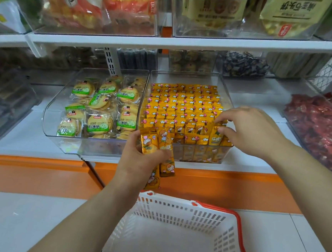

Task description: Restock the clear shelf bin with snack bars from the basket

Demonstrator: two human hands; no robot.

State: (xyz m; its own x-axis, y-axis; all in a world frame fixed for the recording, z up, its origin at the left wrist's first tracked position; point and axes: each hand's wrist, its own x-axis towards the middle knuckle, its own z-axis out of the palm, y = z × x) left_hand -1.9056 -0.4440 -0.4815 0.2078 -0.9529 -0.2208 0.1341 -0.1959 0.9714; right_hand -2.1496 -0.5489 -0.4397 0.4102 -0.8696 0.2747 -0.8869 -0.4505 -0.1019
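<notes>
A clear shelf bin at the centre holds several rows of upright orange-yellow snack bars. My right hand reaches into the bin's front right corner and pinches one bar standing there. My left hand is in front of the bin's front left corner and grips a small bunch of the same bars, which hang down past my fingers. Below, the white basket with red rim shows a bare bottom.
A second clear bin of green-labelled round biscuits sits left of the snack bin. A bin of red-wrapped sweets lies to the right. An upper shelf with more bins overhangs. The orange shelf edge runs below.
</notes>
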